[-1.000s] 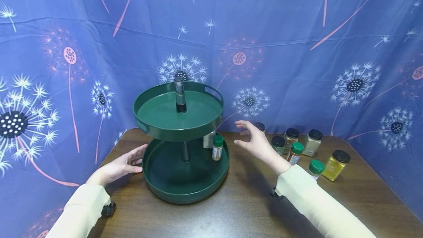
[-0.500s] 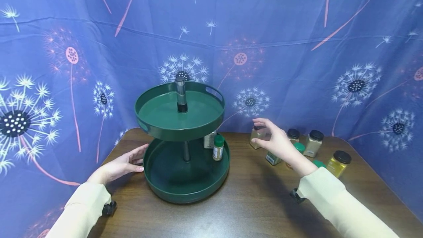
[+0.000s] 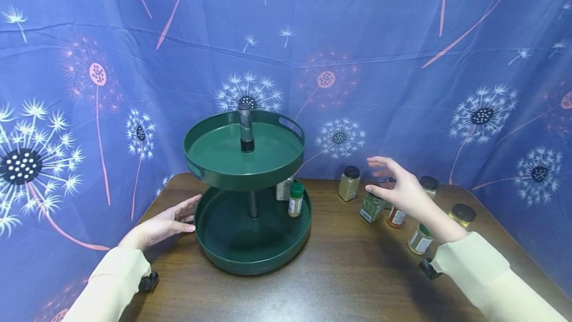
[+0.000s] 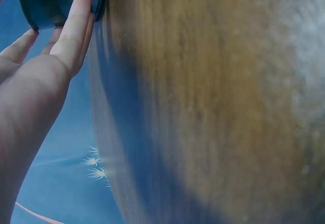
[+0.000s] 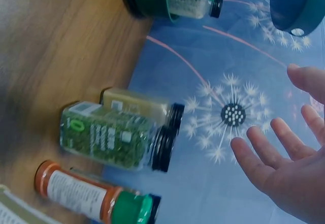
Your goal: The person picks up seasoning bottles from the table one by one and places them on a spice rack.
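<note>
A green two-tier round tray stand has an upper tray (image 3: 214, 155) and a lower tray (image 3: 250, 266). At the left rim of the lower one, my left hand (image 3: 163, 225) rests its extended fingertips and thumb against the wall. My right hand (image 3: 404, 193) holds nothing and hovers with spread fingers over the spice jars at right. Beneath and beside it are a jar of green herbs (image 3: 371, 207), a jar of tan powder (image 3: 348, 187) with black lid, and an orange-red spice jar (image 5: 76, 193) with green cap. A green-capped jar (image 3: 295, 201) stands inside the lower tray, before a pale jar (image 3: 283, 190).
Further right on the wooden table (image 3: 321, 272) stand another green-capped jar (image 3: 420, 240), a yellow jar (image 3: 462, 214) with black lid and a black-lidded jar (image 3: 429, 184) partly behind my hand. A blue dandelion-print cloth (image 3: 384, 88) hangs behind and along both sides.
My right hand has moved from beside the stand to the right, passing the tan powder jar and stopping above the other jars. My left hand has stayed at the tray rim.
</note>
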Action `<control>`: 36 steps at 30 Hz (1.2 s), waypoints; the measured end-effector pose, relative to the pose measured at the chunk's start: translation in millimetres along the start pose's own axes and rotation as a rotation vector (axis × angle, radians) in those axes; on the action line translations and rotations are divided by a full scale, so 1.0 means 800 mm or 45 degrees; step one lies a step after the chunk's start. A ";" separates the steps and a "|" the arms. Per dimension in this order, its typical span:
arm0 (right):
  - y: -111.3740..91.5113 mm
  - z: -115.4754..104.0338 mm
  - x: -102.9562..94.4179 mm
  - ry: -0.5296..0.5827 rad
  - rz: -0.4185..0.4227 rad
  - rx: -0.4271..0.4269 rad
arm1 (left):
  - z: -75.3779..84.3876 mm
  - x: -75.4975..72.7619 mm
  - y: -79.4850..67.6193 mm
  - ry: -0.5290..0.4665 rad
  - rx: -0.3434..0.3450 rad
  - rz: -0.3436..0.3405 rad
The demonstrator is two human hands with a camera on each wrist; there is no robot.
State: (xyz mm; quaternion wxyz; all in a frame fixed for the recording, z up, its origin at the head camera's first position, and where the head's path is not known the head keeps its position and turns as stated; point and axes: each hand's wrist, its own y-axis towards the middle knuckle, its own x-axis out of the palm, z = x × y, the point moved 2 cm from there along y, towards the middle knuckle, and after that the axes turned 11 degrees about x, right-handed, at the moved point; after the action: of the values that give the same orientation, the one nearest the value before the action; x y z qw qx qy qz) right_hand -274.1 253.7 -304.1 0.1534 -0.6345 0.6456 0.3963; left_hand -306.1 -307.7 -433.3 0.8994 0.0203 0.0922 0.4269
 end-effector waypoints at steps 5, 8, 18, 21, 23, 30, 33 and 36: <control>-0.012 0.013 -0.012 -0.005 0.007 0.026 | 0.000 0.000 0.003 -0.013 0.009 -0.008; -0.019 0.022 -0.017 -0.013 0.019 0.031 | 0.001 -0.001 0.004 0.001 0.009 -0.010; -0.040 0.045 -0.035 -0.018 0.077 0.028 | 0.000 -0.003 0.003 0.019 0.053 -0.031; -0.046 0.053 -0.039 0.010 0.075 0.066 | -0.003 -0.004 0.002 0.016 0.079 -0.040; -0.050 0.058 -0.042 0.011 0.085 0.077 | -0.005 -0.004 0.002 0.013 0.085 -0.034; -0.066 0.077 -0.050 0.062 0.135 0.045 | -0.010 -0.006 0.004 0.052 0.047 0.018; -0.074 0.089 -0.055 0.032 0.166 0.057 | -0.012 -0.007 0.005 0.084 0.044 0.032; -0.081 0.103 -0.060 -0.023 0.192 0.101 | -0.012 -0.007 0.005 0.096 0.038 0.038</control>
State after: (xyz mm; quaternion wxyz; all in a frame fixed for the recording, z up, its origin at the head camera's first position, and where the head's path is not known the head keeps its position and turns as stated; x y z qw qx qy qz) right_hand -230.9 352.9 -344.0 0.1541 -0.5739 0.7053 0.3866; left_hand -314.3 -309.8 -441.5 0.8884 0.0191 0.1321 0.4393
